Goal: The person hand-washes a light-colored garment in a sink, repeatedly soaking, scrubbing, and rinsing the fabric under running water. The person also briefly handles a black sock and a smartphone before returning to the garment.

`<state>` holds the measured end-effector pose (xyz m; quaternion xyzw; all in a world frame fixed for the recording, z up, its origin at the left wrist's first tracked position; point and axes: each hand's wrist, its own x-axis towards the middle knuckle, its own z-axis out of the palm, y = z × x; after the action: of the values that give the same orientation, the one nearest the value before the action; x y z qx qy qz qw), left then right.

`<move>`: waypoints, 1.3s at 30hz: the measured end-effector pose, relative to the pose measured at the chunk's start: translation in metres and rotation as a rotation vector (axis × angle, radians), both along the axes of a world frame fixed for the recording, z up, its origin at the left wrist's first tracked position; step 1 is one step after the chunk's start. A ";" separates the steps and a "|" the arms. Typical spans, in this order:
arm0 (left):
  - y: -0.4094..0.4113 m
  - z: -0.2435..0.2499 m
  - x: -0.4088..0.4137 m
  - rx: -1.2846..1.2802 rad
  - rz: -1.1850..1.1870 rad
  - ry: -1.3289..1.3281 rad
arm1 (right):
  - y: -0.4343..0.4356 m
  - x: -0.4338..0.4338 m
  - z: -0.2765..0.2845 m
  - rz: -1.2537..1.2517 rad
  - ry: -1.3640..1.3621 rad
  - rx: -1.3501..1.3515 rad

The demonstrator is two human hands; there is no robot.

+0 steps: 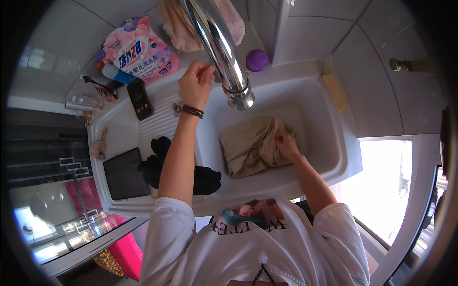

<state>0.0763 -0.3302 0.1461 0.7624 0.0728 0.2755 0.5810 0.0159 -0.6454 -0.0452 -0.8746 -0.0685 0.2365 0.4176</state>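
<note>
A wet-looking beige garment (247, 146) lies bunched in the basin of a white laundry sink (323, 132). My right hand (286, 144) grips a raised fold at its right side, with the fingertips partly hidden in the cloth. Over the back rim, my left hand (196, 84) is curled beside the chrome faucet (218, 46). Whether its fingers hold a tap handle there is hidden behind the spout. The spout's mouth hangs above the basin, and I cannot make out clearly whether water runs from it.
Black cloth items (207, 180) lie under my left forearm. A phone (140, 99) rests by the ribbed washboard (161, 118), near a dark flat panel (127, 175). Behind stand a laundry detergent pouch (143, 53), a purple round object (257, 60) and pinkish cloth (232, 21). A yellow bar (335, 93) lies on the right rim.
</note>
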 end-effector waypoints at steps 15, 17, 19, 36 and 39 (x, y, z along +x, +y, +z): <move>-0.073 -0.192 -0.121 0.473 -0.170 0.925 | 0.002 -0.001 0.011 -0.060 0.031 0.041; -0.087 -0.199 -0.131 0.443 -0.199 1.099 | 0.002 -0.001 0.012 -0.065 0.030 0.051; -0.096 -0.198 -0.137 0.440 -0.251 1.205 | 0.002 -0.001 0.010 -0.056 0.016 0.043; -0.098 -0.200 -0.156 0.524 -0.400 1.221 | 0.005 0.004 0.011 -0.037 0.060 -0.013; -0.098 -0.198 -0.156 0.537 -0.414 1.205 | 0.004 0.004 0.009 -0.040 0.044 -0.011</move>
<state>-0.0797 -0.4284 -0.0519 0.8981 0.1651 -0.3043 0.2712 0.0198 -0.6412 -0.0365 -0.8727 -0.0407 0.2479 0.4186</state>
